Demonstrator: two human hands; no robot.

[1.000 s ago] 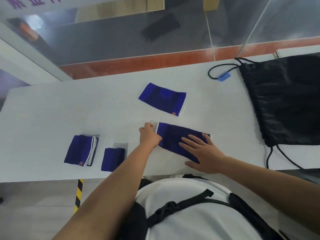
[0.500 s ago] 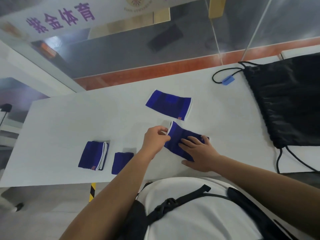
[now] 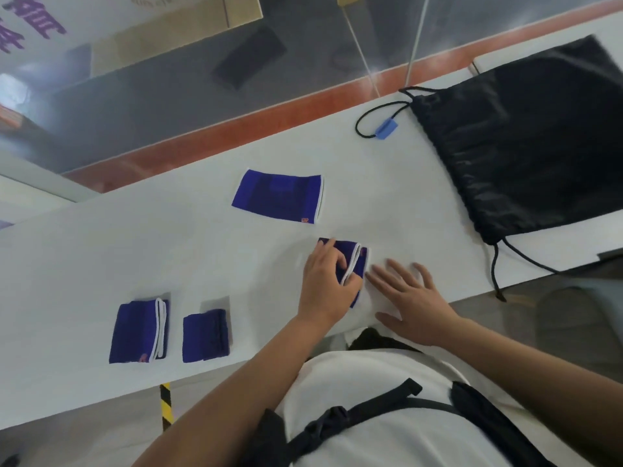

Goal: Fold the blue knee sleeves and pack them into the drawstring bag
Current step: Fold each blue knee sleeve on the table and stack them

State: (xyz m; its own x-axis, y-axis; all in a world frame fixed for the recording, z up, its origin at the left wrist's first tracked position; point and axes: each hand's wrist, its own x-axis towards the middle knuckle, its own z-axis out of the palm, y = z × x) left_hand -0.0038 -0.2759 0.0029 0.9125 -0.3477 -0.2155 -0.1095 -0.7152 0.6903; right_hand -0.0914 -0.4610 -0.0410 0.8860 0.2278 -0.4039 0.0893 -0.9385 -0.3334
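Note:
A blue knee sleeve (image 3: 354, 261) lies folded in half near the table's front edge, its white-trimmed ends stacked at the right. My left hand (image 3: 325, 284) rests on top of it, with the thumb and fingers pinching its folded edge. My right hand (image 3: 409, 298) lies flat and spread on the table just right of it, holding nothing. An unfolded blue sleeve (image 3: 278, 196) lies flat farther back. Two folded blue sleeves, one larger (image 3: 139, 331) and one smaller (image 3: 205, 335), sit at the front left. The black drawstring bag (image 3: 526, 143) lies flat at the right.
The bag's cord with a blue toggle (image 3: 386, 129) loops out to the left of the bag, and more cord (image 3: 499, 264) trails over the front edge. A glass partition with an orange strip (image 3: 236, 129) runs behind the white table (image 3: 101, 247).
My left hand carried the sleeve's left end over to the right, folding it in half. My right hand slid off the sleeve to the bare table on its right.

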